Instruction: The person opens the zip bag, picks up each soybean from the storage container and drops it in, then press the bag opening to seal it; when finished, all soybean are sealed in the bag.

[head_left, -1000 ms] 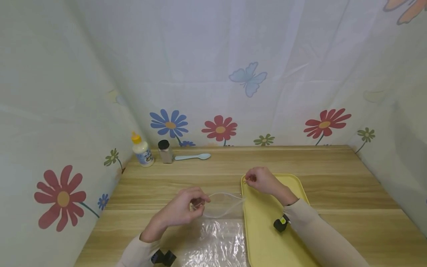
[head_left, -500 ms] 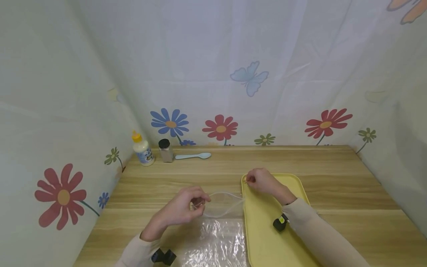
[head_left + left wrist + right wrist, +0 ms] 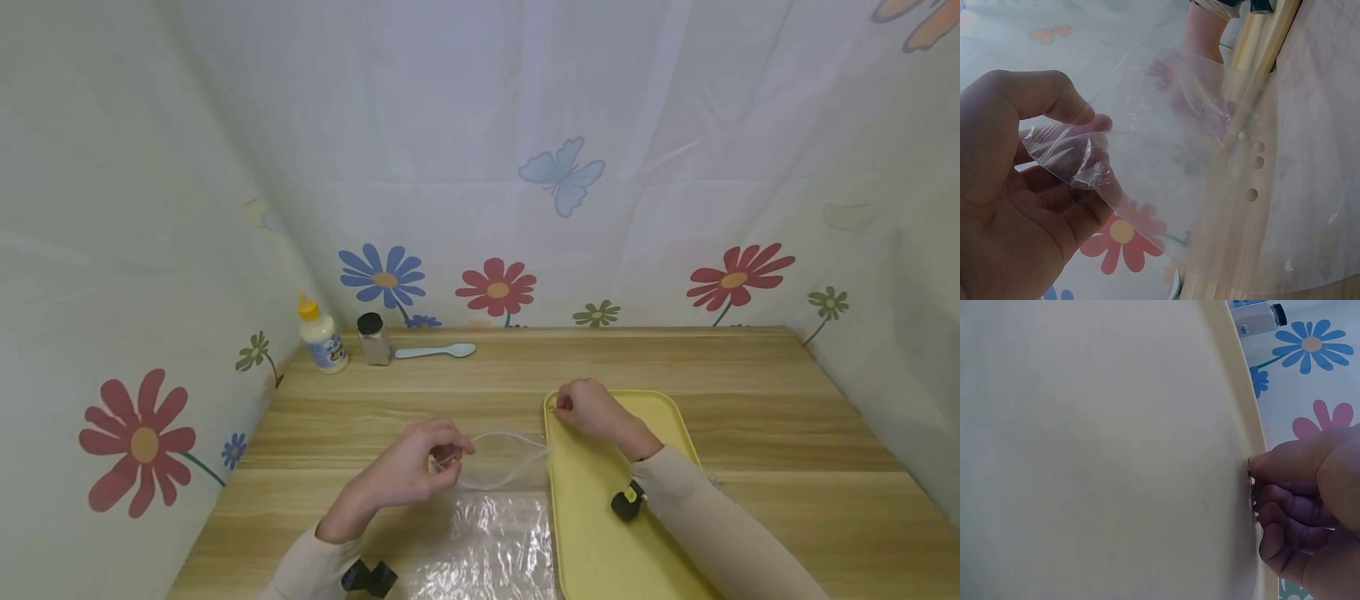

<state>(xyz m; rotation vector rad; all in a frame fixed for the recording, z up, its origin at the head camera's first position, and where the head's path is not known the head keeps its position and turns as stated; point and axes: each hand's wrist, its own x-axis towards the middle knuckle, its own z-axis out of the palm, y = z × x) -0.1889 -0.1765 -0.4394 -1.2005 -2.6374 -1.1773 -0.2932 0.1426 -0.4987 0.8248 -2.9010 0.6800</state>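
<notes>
In the head view my left hand [image 3: 412, 465] holds a clear plastic bag [image 3: 498, 542] by one side of its mouth, which gapes in an oval. The left wrist view shows the thumb and fingers bunching the film [image 3: 1079, 159]; several small round holes pierce the bag. My right hand [image 3: 592, 417] reaches to the far left corner of a yellow tray [image 3: 592, 517], its fingers curled. Tiny yellowish bits [image 3: 552, 408] lie by those fingertips. In the right wrist view the thumb and fingertips [image 3: 1260, 464] are right at the tray's edge; I cannot tell whether they pinch anything.
At the back left of the wooden table [image 3: 795, 400] stand a bottle with a yellow cap [image 3: 324, 342] and a small black-lidded jar [image 3: 373, 340]. A pale blue spoon [image 3: 435, 352] lies beside the jar. A flower-printed cloth [image 3: 637, 208] hangs behind the table.
The right fingers have drawn closer together at the tray corner. My left hand and the bag stay in place.
</notes>
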